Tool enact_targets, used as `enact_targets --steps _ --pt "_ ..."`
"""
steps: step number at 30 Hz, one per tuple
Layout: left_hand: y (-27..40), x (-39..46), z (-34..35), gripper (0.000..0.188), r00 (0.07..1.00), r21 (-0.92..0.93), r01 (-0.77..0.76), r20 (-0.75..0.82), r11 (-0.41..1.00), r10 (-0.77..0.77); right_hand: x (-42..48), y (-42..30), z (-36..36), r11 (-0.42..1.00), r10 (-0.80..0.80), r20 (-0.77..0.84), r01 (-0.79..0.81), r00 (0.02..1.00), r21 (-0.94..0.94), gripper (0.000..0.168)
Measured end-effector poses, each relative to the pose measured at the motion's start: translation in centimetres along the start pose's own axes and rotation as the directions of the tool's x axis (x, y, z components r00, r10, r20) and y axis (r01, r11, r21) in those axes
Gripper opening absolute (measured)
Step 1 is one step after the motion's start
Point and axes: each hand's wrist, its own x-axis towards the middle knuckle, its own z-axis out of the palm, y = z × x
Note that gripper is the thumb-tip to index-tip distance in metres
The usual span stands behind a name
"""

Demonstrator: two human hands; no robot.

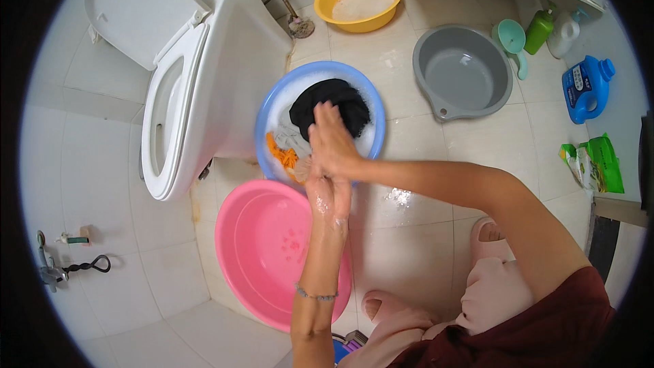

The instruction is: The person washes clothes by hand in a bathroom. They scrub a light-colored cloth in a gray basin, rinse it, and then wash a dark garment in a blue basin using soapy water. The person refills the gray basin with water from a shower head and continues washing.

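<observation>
A blue basin (378, 112) on the floor holds sudsy water, a black cloth (327, 93), a pale grey cloth (289, 139) and an orange cloth (281, 155). Above its near edge my hands meet. My right hand (333, 145) lies flat across my left hand (329, 197), its fingers stretched out and blurred over the black cloth. The palm of my left hand is turned up, wet and shiny; its fingers are mostly hidden. Beside them is a beige patch (303, 168), unclear in kind. Below my left wrist lies a pink basin (240, 245), partly covered by the forearm.
A toilet (225, 61) stands at the left, its lid raised. Further off are a yellow basin (327, 13) with foamy water and a grey basin (426, 76). Along the right wall are a light green dipper (511, 36), pump bottles, a blue jug (582, 105) and a green packet (603, 161).
</observation>
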Motion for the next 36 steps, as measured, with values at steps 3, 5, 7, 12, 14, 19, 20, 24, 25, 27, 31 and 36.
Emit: enact_targets --steps 3,5,7,12,14,19,20,24,25,27,31,36 --pt "0.0 0.7 0.3 0.046 0.999 0.043 -0.032 -0.04 0.999 0.034 -2.5 -1.2 -1.9 0.968 -0.187 0.161 0.21 0.969 -0.14 0.057" --pt "1.8 0.0 -1.8 0.045 0.99 -0.037 -0.134 -0.05 0.99 0.132 -6.6 -5.3 -2.0 0.964 -0.242 0.172 0.257 0.955 -0.071 0.057" --pt "0.9 0.0 -1.2 0.045 0.985 0.077 -0.075 -0.15 0.994 0.086 -5.9 -5.1 -3.1 0.989 -0.142 0.245 0.148 0.959 -0.006 0.057" --pt "0.6 -0.4 1.9 0.044 0.995 0.17 0.014 -0.103 0.985 0.003 -3.1 -1.5 -1.3 0.997 -0.046 0.079 0.041 0.996 0.069 0.057" --pt "2.5 -0.1 -0.6 0.043 0.988 0.101 -0.124 -0.076 0.987 0.132 -5.3 -6.3 -3.0 0.985 -0.087 0.203 0.054 0.975 0.167 0.054" --pt "-0.8 -0.9 3.5 0.043 0.992 0.187 0.015 -0.123 0.982 0.008 1.5 0.0 -3.2 0.997 0.05 0.055 -0.053 0.997 0.06 0.045" --pt "-0.5 -0.9 2.6 0.043 0.994 0.155 0.021 -0.112 0.988 -0.003 0.3 -0.4 -2.6 0.997 -0.006 0.043 0.003 0.999 0.075 0.045" --pt "1.8 -0.9 0.0 0.043 0.98 0.191 -0.097 -0.154 0.977 0.127 -6.1 -5.2 5.9 0.99 -0.047 -0.249 0.013 0.967 -0.138 0.046" --pt "1.8 -0.8 -0.4 0.044 0.97 0.147 -0.104 -0.205 0.984 0.133 -5.8 -4.1 4.7 0.992 -0.113 -0.175 0.102 0.978 -0.068 0.046" --pt "0.7 -1.2 0.3 0.044 0.986 0.187 0.035 -0.168 0.982 -0.003 -3.3 0.2 0.3 0.967 -0.24 -0.048 0.243 0.97 0.073 0.047" --pt "0.8 -0.1 1.0 0.042 0.993 0.151 -0.039 -0.102 0.988 0.055 -2.4 -2.8 -2.8 0.983 -0.181 0.025 0.181 0.983 -0.02 0.05" --pt "0.8 -0.9 1.4 0.045 0.988 0.192 -0.016 -0.151 0.981 0.046 -2.2 -4.6 -4.1 0.959 0.047 0.236 -0.11 0.971 0.261 0.055"
